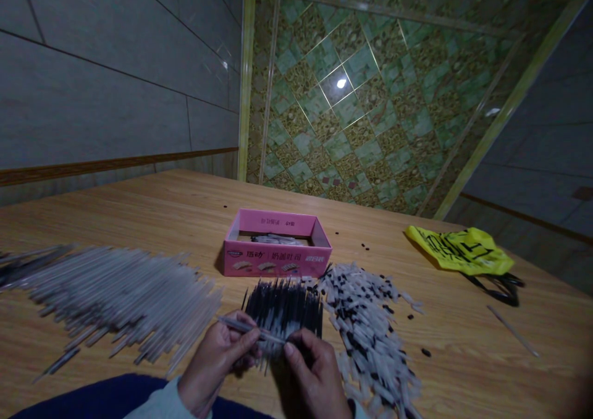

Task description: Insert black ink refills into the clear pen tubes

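My left hand (227,348) pinches a slim, translucent pen barrel (245,326) between thumb and fingers, tilted down to the right. At its right end, my right hand (315,366) is closed, thumb and forefinger pressed on the tip; any small part between them is hidden. Just beyond my hands lies a bundle of dark, thin pen refills (282,304). To the left spreads a large pile of clear pen barrels (125,301). On the right is a heap of small translucent and black pen parts (365,326), too small to tell apart fully.
A pink open box (278,264) stands behind the refills, with pale pieces inside. A yellow plastic bag (463,252) with black print and black handles lies at the right, near a single thin stick (513,330). Several black bits dot the wooden table (185,209).
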Tool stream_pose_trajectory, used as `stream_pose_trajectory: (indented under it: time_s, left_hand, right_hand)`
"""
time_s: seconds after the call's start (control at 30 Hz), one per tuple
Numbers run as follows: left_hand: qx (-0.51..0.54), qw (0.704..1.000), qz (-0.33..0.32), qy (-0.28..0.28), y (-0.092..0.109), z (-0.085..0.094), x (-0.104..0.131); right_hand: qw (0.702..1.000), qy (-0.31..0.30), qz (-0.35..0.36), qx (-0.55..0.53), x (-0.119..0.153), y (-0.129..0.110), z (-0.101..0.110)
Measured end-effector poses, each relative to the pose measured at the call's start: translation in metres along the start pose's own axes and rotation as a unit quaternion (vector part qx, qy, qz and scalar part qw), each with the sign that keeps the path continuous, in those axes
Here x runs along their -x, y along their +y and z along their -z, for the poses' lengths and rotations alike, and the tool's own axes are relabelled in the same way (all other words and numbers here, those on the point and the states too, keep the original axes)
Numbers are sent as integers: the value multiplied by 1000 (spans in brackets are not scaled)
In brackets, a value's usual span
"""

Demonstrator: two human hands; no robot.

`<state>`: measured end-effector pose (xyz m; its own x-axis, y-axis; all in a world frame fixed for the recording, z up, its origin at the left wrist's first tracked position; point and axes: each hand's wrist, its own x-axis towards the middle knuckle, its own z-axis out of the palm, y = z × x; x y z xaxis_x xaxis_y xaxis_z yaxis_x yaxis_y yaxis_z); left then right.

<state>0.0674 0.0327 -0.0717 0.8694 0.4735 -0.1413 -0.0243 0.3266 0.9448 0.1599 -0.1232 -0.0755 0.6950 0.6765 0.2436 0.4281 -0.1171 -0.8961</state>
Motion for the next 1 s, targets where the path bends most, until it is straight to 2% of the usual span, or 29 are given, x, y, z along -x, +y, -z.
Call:
stream_pose_trajectory:
  time_s: [0.1, 0.17, 0.3, 0.4, 0.6, 0.73, 1.0]
  left_hand:
    - [-2, 1000, -15, -6, -3, 2, -2]
    - [1, 1000, -10, 5, -2, 3, -2]
    - [32, 997, 13, 65, 5, 1, -1]
    - [73, 991, 22, 112, 8, 2, -2]
    - [155, 969, -5, 191, 7, 13, -7]
    - [159, 969, -15, 189, 6, 16, -7]
    - [155, 972, -10, 176, 12, 10, -5]
  right_hand:
    - [1000, -22, -20, 7, -4, 2, 5]
    - [998, -1, -19, 53, -9, 2, 15]
    - [980, 73, 7, 187, -24, 5, 43]
    - [968, 53, 14, 244, -31, 12, 51]
    - [942, -7, -15, 335, -33, 13, 31]
    - [941, -27, -14, 338, -34, 11, 18]
    - [950, -48, -20, 308, -31, 10, 1]
